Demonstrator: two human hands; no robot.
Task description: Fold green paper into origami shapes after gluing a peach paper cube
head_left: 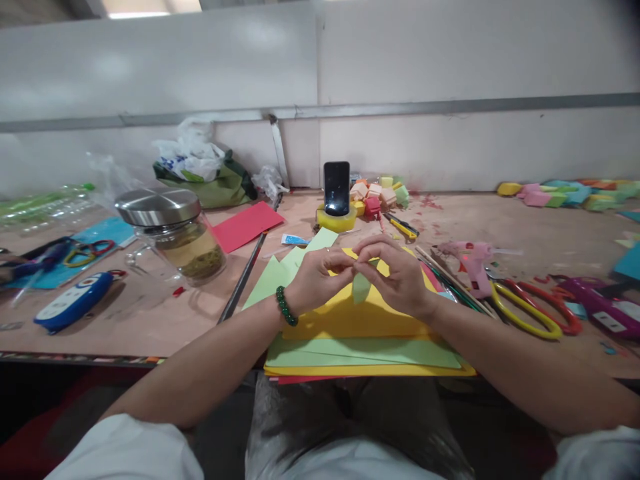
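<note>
My left hand (320, 280) and my right hand (395, 277) meet over a stack of coloured paper sheets (365, 350) at the table's front edge. Both pinch a small pale green paper piece (361, 285) that hangs down between the fingertips. A green bead bracelet (286, 307) circles my left wrist. Yellow sheets (350, 317) lie right under the hands, with light green sheets beneath and to the left.
A glass jar with a steel lid (173, 233) stands left. A phone (337, 188) leans upright on a tape roll behind. A pink glue gun (473, 263), scissors (533, 310) and sticks lie right. Folded paper cubes (380, 193) sit at the back, a red sheet (247, 225) left.
</note>
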